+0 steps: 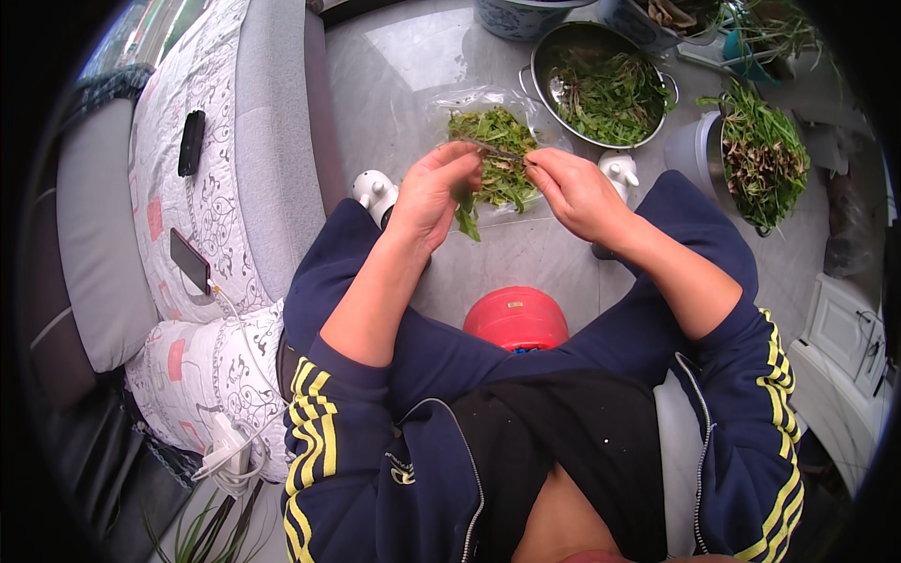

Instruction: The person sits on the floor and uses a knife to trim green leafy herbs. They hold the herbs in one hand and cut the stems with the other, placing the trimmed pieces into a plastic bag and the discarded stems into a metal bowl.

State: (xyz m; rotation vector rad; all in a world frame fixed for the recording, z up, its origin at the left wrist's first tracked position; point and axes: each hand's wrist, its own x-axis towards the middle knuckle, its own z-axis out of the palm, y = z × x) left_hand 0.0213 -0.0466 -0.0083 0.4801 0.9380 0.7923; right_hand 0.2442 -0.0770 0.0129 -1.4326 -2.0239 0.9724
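My left hand [438, 184] grips a leafy green plant [467, 219], whose leaves hang below the fingers. Opposite it, my right hand [563, 184] pinches a thin dark item [501, 152] that reaches across toward the left hand; whether it is a stem or a small blade I cannot tell. Beneath both hands, a clear plastic bag [540, 125] lies on the floor, holding a heap of green and yellowish leaves [493, 130]. Behind the right hand stands a metal colander or pot [538, 77] with two handles, with leafy greens [609, 98] inside.
Greens with reddish roots [764, 158] fill a metal container at the right, beside a whitish bucket [686, 144]. Patterned basins [514, 20] stand at the back. A red plastic stool [516, 313] is between the legs. A sofa at the left bears a phone [188, 260] and a black case [191, 143].
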